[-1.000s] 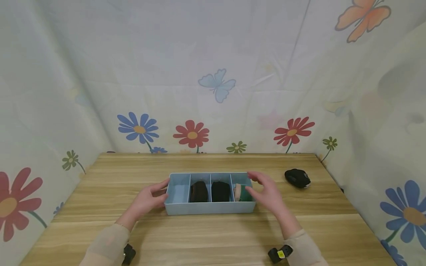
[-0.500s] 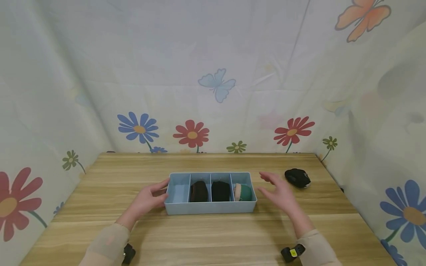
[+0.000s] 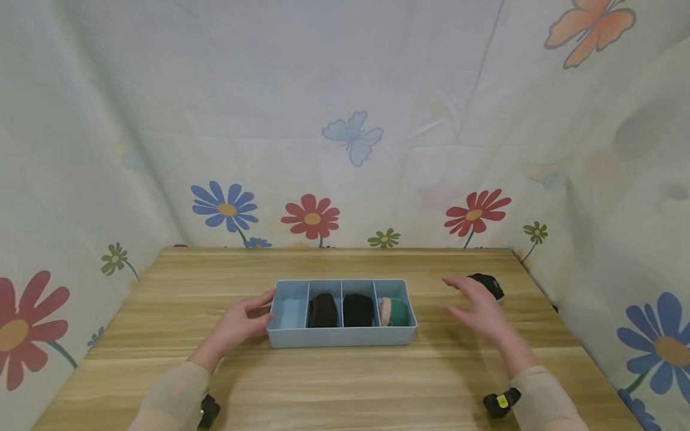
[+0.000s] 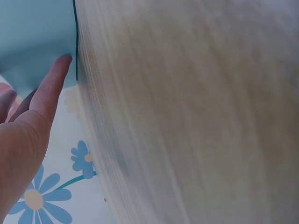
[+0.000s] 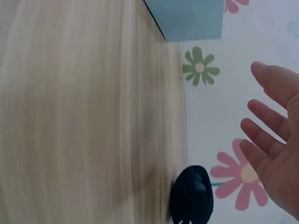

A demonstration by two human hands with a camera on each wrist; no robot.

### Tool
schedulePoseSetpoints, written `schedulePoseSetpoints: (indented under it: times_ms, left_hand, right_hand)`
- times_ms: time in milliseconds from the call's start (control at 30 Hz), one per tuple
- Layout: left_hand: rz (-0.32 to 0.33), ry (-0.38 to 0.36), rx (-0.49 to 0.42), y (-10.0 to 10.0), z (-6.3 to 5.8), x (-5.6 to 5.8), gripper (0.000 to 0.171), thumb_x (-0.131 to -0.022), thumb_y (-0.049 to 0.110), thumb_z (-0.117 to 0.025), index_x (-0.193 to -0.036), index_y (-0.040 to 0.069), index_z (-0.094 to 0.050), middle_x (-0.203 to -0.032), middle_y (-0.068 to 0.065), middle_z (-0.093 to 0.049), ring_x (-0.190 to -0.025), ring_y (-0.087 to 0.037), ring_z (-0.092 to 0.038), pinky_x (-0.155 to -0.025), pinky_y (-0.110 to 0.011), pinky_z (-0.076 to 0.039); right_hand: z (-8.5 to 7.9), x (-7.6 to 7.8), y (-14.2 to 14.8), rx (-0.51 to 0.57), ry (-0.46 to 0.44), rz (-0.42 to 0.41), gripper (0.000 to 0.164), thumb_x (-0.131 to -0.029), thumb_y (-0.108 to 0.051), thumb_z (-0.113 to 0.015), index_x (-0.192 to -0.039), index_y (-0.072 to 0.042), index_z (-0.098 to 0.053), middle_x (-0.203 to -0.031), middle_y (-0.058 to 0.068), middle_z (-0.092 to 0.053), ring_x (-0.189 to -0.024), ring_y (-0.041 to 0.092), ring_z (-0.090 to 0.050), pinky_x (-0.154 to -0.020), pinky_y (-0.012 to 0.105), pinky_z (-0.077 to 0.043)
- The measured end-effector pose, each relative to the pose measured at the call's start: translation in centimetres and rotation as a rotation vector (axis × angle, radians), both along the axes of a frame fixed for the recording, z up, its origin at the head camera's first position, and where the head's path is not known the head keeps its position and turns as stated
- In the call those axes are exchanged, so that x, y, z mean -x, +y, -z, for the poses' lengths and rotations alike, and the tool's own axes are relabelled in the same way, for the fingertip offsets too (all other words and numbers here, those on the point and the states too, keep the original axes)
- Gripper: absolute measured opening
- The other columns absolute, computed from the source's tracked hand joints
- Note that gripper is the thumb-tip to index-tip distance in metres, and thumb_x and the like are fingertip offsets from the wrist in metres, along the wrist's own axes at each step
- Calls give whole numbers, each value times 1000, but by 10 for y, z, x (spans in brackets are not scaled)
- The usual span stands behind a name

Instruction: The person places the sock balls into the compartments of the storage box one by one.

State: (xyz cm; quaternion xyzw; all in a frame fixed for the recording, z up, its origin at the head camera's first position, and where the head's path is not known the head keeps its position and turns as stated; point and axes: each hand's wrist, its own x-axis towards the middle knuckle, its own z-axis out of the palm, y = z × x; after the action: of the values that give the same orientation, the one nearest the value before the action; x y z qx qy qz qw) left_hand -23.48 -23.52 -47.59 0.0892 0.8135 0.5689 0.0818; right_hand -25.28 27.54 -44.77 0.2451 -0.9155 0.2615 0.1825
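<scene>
A light blue divided box [image 3: 339, 338] sits on the table, its leftmost compartment bare. The other compartments hold a dark brown rolled bundle [image 3: 323, 311], a black rolled bundle [image 3: 358, 311] and a green and beige one [image 3: 396, 312], all looking like balled socks. My left hand [image 3: 242, 318] touches the box's left end with extended fingers; the left wrist view shows a fingertip [image 4: 64, 60] against the wall. My right hand [image 3: 481, 311] is right of the box, fingers spread and holding nothing. It partly hides a black fabric bundle [image 3: 492, 286] in the head view.
The wooden table [image 3: 334, 389] ends at a flower-printed curtain [image 3: 409, 179] at the back, with more curtain along both sides. Each wrist wears a small black camera, such as the right wrist camera [image 3: 498, 404].
My right hand has left the box's right end and moved right, toward the loose black bundle. The green and beige bundle is now uncovered. My left hand and the box stay put.
</scene>
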Motion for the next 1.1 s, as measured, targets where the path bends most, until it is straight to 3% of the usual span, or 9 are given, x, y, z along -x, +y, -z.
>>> schedulePoseSetpoints:
  times_ms: [200,500,1100]
  left_hand:
    - [-7,-9,4,1,-1,0,63,-95,11,-66,-152,9,-40,-155,-21,-35,-131,-41,-48,-89,-38,-55]
    - [2,4,10,1,-1,-1,63,-95,11,-65,-152,7,-39,-154,-23,-35,-129,-42,-49,-87,-38,-56]
    - [-20,-9,0,2,-2,0,62,-93,10,-66,-151,9,-42,-154,-21,-37,-130,-41,-49,-88,-38,-56]
  right_hand:
    - [-6,6,19,-12,32,-55,56,-77,-4,-83,-127,4,-61,-122,20,-64,-113,41,-57,-95,58,-44]
    - [-12,18,48,-18,-98,-77,56,-81,-7,-81,-131,1,-59,-128,21,-60,-120,43,-51,-98,62,-38]
    - [-18,42,89,-145,-218,-80,66,-80,-13,-82,-137,3,-52,-136,26,-52,-125,46,-43,-100,65,-36]
